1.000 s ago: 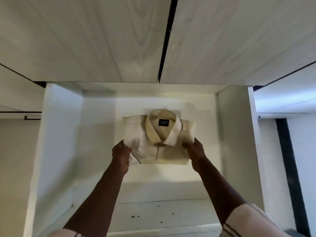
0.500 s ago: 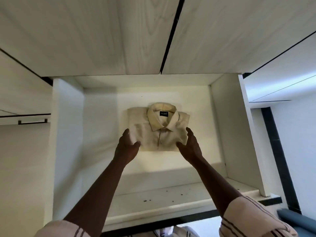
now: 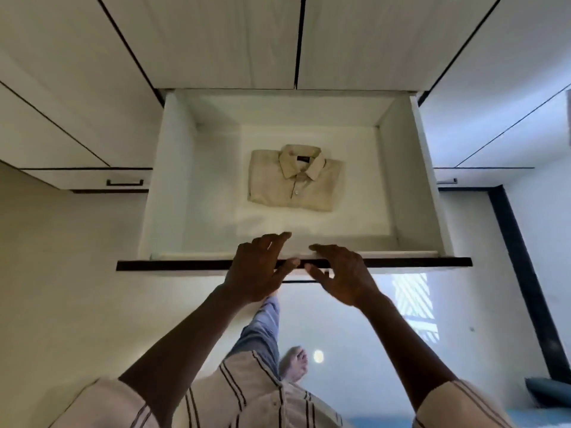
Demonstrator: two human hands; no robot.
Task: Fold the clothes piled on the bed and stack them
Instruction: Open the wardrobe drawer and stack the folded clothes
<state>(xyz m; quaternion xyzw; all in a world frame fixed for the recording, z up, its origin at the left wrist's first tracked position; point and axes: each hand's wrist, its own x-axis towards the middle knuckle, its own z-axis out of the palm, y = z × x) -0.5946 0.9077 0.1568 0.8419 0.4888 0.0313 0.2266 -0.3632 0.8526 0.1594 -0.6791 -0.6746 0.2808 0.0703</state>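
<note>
Off the folded shirt (image 3: 295, 183) now and drawn back to the near edge, both hands; shirt let go, lying flat where it was being set down a moment ago.

Overhead, wide pale wood-grain wardrobe doors (image 3: 216, 41), split by dark seams. Under them, pulled out toward the camera, a white drawer (image 3: 168, 180) closed off by a dark-edged front panel (image 3: 173, 265). Below that, glossy floor (image 3: 355, 319) catching a bright barred patch of light. Down the right side, a dark door frame (image 3: 522, 273).

In the drawer, one beige shirt: collar up, placket buttoned, flat on the bottom, toward the back and a little right of centre, apart from every wall.

At the front panel, left hand (image 3: 258, 270) laid over the top edge, fingers loose and slightly spread, thumb against the dark strip. Just beside it, right hand (image 3: 343, 274), fingers likewise relaxed, tips over the edge, thumb on the strip. No firm grip showing on either.

Lower down, striped sleeves (image 3: 463, 406) and a bare foot (image 3: 296, 362). On the neighbouring front at left, a small dark handle (image 3: 125, 182). Inside the collar, a dark label (image 3: 302, 158), writing too small to read.
</note>
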